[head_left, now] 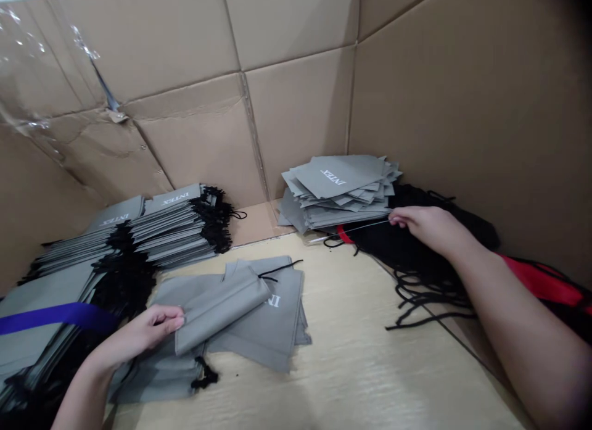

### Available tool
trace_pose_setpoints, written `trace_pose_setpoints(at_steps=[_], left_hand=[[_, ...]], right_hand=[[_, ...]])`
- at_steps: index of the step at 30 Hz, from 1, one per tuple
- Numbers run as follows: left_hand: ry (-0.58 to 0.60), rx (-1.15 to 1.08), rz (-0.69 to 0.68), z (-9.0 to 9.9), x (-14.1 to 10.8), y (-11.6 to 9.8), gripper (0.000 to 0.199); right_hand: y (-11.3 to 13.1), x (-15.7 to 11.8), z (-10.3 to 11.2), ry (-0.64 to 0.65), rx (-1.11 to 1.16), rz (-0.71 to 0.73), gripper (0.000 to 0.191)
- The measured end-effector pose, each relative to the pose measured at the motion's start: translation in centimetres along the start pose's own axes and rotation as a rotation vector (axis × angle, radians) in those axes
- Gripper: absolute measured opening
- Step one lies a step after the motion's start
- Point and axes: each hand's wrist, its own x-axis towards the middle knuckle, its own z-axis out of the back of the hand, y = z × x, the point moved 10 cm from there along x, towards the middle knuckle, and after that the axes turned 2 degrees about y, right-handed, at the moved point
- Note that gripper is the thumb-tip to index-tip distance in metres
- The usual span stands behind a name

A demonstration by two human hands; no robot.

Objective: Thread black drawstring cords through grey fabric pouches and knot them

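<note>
Pinching the near-left end of a gray drawstring pouch point(222, 306) with the left hand point(160, 325), thumb and fingers together on the fabric. Held at a slant over a loose spread of gray INTEX pouches point(277, 331), left of center on the pale tabletop point(361, 343), with a black drawcord point(280, 269) sticking out past the far end.

Gripping one end of a slender rod point(356, 227) between thumb and fingertips of the right hand point(419, 225). Pointed leftward, with the tip near the tabletop's far right corner, just in front of a pile of gray INTEX fabric pieces point(342, 177).

Crowded tight on the left by stacked pouches with bunched black cords point(173, 232), and, nearer, by a bundle under a purple strap point(55, 316). Bounded at the far side by a creased cardboard wall point(296, 109), just beyond the tabletop edge. Hemmed in on the right by black fabric point(393, 245) and red fabric point(541, 279) along the slanting edge, with loose cord ends point(416, 306) trailing across it. Widest room for moving between the spread and those ends, broadening toward the near side, narrowing toward the rod tip.
</note>
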Motion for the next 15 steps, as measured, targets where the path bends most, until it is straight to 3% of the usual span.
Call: trace_pose_setpoints(at_steps=[4, 9, 13, 15], left_hand=[[0.048, 0.044, -0.079, -0.7, 0.4, -1.2, 0.045], [0.035, 0.063, -0.117, -2.4, 1.4, -3.2, 0.037], [-0.066, -0.060, -0.103, -1.7, 1.8, -3.1, 0.032], [-0.063, -0.160, -0.128, -1.6, 1.8, -2.9, 0.031]], right_hand=[[1.7, 0.2, -1.2, 0.048, -0.040, 0.017, 0.026], [6.9, 0.4, -3.1, 0.070, -0.102, 0.085, 0.026], [14.3, -0.9, -3.1, -0.022, -0.216, 0.172, 0.027], [19.1, -2.2, -4.5, 0.049, -0.109, 0.304, 0.030]])
